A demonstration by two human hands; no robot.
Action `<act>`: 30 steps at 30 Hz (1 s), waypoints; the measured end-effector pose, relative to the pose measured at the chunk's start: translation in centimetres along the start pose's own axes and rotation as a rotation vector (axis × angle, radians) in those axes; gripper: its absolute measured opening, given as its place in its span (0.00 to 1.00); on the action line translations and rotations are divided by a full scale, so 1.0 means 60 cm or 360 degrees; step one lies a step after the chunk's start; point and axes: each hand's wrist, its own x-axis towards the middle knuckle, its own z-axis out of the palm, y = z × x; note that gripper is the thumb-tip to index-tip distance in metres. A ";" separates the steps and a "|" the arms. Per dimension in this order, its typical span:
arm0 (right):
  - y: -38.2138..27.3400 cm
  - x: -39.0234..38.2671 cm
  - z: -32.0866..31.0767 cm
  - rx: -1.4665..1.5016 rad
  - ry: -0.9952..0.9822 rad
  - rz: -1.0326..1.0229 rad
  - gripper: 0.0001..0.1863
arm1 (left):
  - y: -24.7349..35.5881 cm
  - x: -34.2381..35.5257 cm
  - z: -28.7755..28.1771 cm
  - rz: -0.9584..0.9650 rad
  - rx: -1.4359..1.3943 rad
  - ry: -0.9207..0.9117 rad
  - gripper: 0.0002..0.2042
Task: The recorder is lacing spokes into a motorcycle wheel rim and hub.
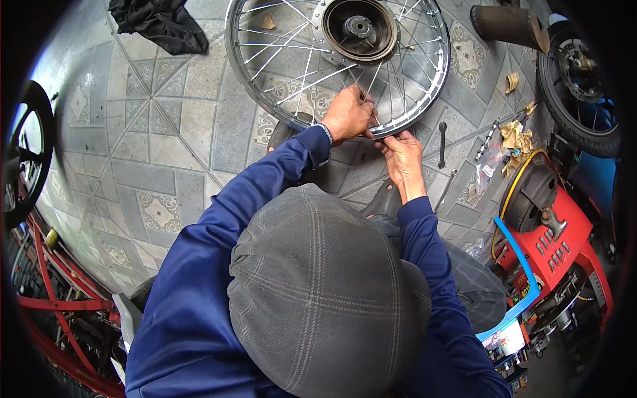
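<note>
A spoked wheel (233,60) with a shiny metal rim lies flat on the tiled floor in front of me, its round hub (358,28) at the top of the view. My left hand (350,116) reaches over the near side of the rim, its fingers closed around the lower end of a spoke (375,78). Against the outer edge of that same near side, the fingertips of my right hand (403,159) are pressed together on the rim. Whether they also pinch a small part is too small to tell. The two hands are almost touching.
A wrench (442,144) and a thin metal tool (446,191) lie right of my hands, near torn brown paper (516,138) and a plastic bag (489,162). A red tool stand (564,242) and a tyred wheel (594,136) stand at right. Black cloth (162,25) lies far left.
</note>
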 end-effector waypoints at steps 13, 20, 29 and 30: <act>0.014 -0.007 0.001 0.0265 0.0115 0.0006 0.10 | 0.001 0.007 -0.004 -0.0017 -0.0040 -0.0101 0.09; 0.026 -0.005 0.020 0.0245 0.0133 0.0011 0.09 | 0.001 0.003 -0.004 -0.0015 -0.0005 -0.0081 0.09; 0.013 -0.015 0.030 0.0448 0.0324 0.0223 0.10 | 0.013 -0.005 -0.004 -0.0035 0.0040 -0.0092 0.12; 0.016 -0.014 0.026 0.0439 0.0316 0.0266 0.09 | 0.016 -0.008 -0.003 -0.0030 0.0128 -0.0044 0.13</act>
